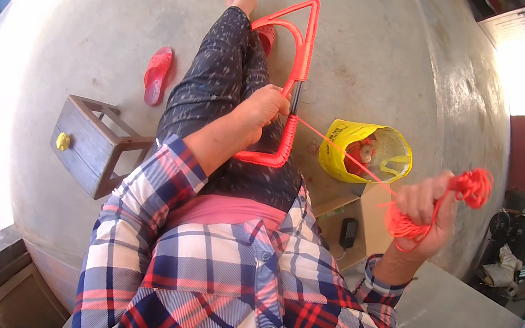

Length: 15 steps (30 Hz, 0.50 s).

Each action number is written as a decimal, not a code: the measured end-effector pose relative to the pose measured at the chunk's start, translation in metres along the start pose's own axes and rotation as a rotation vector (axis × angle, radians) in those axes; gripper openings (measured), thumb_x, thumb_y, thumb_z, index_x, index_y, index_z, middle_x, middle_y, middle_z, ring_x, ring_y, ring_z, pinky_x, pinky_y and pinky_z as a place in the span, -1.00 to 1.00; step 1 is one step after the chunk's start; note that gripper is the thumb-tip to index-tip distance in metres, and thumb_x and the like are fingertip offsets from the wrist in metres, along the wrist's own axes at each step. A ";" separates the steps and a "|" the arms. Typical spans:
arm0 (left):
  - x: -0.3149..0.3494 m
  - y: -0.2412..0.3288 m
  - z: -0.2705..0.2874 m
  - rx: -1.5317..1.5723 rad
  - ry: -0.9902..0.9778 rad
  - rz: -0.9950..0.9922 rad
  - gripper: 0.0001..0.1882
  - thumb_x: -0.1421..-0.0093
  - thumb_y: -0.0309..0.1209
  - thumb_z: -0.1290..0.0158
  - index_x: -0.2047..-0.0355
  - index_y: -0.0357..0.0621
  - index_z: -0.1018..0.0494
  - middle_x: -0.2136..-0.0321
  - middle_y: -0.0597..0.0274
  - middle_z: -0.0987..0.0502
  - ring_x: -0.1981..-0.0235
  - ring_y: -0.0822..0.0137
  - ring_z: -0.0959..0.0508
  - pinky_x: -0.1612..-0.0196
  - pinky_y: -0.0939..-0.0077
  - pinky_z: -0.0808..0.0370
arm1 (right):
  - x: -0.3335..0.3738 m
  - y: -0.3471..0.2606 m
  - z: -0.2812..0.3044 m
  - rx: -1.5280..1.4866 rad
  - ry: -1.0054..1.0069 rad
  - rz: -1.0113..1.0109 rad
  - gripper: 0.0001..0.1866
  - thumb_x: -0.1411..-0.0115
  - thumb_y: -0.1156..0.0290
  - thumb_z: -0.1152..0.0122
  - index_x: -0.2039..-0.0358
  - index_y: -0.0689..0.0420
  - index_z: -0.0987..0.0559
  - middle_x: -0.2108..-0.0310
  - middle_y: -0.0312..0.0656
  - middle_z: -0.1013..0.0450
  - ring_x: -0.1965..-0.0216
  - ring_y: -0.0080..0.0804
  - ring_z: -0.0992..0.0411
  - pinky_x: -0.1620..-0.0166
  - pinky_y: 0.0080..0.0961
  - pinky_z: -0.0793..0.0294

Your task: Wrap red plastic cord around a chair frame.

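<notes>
A frame point(288, 142) bound in red cord lies over my lap, with an angular end pointing away from me and a curved piece inside it. A short black stretch of its right side shows bare between the wrapped parts. My left hand point(264, 107) is closed round the frame's inner left part, beside that bare stretch. Off to the right, my right hand point(430, 209) grips a bundle of red cord point(473, 187), whose loops stick out on both sides of the fist. From the frame, one taut strand point(343, 152) runs across to this hand.
A yellow bag point(337, 139) with red stuff inside stands right of my legs. Beside it is a cardboard box point(376, 215) near a black adapter point(348, 232). On the left are a wooden stool point(87, 147) bearing a small yellow lump point(63, 141), and a red slipper point(157, 76).
</notes>
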State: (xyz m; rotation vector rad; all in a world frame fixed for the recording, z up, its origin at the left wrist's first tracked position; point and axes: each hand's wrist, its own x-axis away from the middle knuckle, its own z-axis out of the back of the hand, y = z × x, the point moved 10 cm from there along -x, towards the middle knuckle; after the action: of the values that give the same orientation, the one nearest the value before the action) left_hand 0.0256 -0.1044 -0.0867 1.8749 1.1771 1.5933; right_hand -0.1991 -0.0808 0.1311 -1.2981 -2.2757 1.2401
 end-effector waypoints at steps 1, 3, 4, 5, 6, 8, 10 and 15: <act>-0.002 -0.005 0.002 0.004 0.000 0.004 -0.83 -0.07 -0.50 0.03 0.28 -0.14 -0.40 0.50 0.35 -0.44 0.52 0.50 -0.38 0.43 0.65 -0.29 | 0.008 -0.009 0.020 0.044 0.123 0.061 -0.78 -0.40 0.24 0.20 0.24 0.10 -0.34 0.68 -0.44 -0.10 0.69 -0.67 -0.06 0.52 -0.56 -0.12; -0.010 -0.007 0.000 0.122 -0.078 -0.051 -0.85 -0.10 -0.51 0.06 0.28 -0.13 -0.40 0.55 0.36 -0.43 0.57 0.51 -0.35 0.48 0.67 -0.27 | 0.021 -0.005 0.072 0.050 0.347 0.140 -0.77 -0.38 0.22 0.14 0.25 0.11 -0.37 0.69 -0.45 -0.08 0.70 -0.70 -0.02 0.55 -0.67 -0.05; -0.012 -0.010 0.003 0.123 -0.078 -0.048 -0.85 -0.10 -0.51 0.06 0.28 -0.13 -0.40 0.55 0.36 -0.43 0.57 0.51 -0.35 0.48 0.67 -0.27 | 0.022 0.012 0.091 0.003 0.454 0.113 -0.78 -0.35 0.22 0.06 0.24 0.12 -0.39 0.69 -0.46 -0.09 0.70 -0.71 -0.05 0.56 -0.69 -0.06; -0.013 -0.016 0.002 0.184 -0.121 -0.004 -0.87 -0.12 -0.52 0.06 0.29 -0.13 -0.40 0.56 0.36 -0.43 0.58 0.51 -0.35 0.49 0.67 -0.26 | 0.020 0.035 0.105 -0.044 0.555 0.084 -0.78 -0.32 0.23 -0.02 0.24 0.12 -0.40 0.68 -0.46 -0.11 0.69 -0.72 -0.08 0.57 -0.70 -0.07; -0.012 -0.022 -0.001 0.242 -0.166 0.043 -0.89 -0.14 -0.53 0.06 0.30 -0.13 -0.41 0.56 0.36 -0.43 0.59 0.51 -0.34 0.50 0.67 -0.26 | 0.014 0.071 0.117 -0.076 0.548 -0.011 -0.79 -0.28 0.26 -0.07 0.23 0.14 -0.42 0.67 -0.46 -0.15 0.68 -0.70 -0.12 0.58 -0.69 -0.12; -0.011 -0.025 0.001 0.191 -0.190 0.016 -0.91 -0.16 -0.52 0.06 0.32 -0.15 -0.41 0.59 0.34 -0.42 0.62 0.51 -0.33 0.52 0.66 -0.24 | 0.003 0.135 0.102 0.072 0.524 -0.290 -0.80 -0.18 0.34 -0.21 0.27 0.18 -0.46 0.60 -0.41 -0.28 0.63 -0.68 -0.24 0.59 -0.66 -0.24; -0.010 -0.031 0.002 0.141 -0.214 -0.008 -0.92 -0.17 -0.51 0.06 0.35 -0.17 -0.42 0.61 0.33 -0.42 0.65 0.51 -0.31 0.55 0.65 -0.21 | -0.009 0.187 0.074 0.243 0.409 -0.532 -0.83 -0.19 0.34 -0.20 0.35 0.19 -0.49 0.58 -0.36 -0.34 0.64 -0.68 -0.25 0.58 -0.65 -0.26; -0.011 -0.022 0.001 0.170 -0.168 -0.094 -0.91 -0.16 -0.54 0.07 0.41 -0.16 -0.45 0.66 0.35 -0.41 0.71 0.52 -0.27 0.63 0.64 -0.14 | -0.043 0.211 0.049 0.353 0.413 -0.463 -0.83 -0.20 0.33 -0.19 0.40 0.18 -0.51 0.60 -0.39 -0.36 0.67 -0.69 -0.22 0.57 -0.64 -0.23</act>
State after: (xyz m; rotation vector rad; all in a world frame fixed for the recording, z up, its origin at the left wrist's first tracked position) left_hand 0.0189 -0.1007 -0.1102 1.9825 1.3406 1.2940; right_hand -0.0770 -0.0907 -0.0531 -0.7557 -1.8177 1.0297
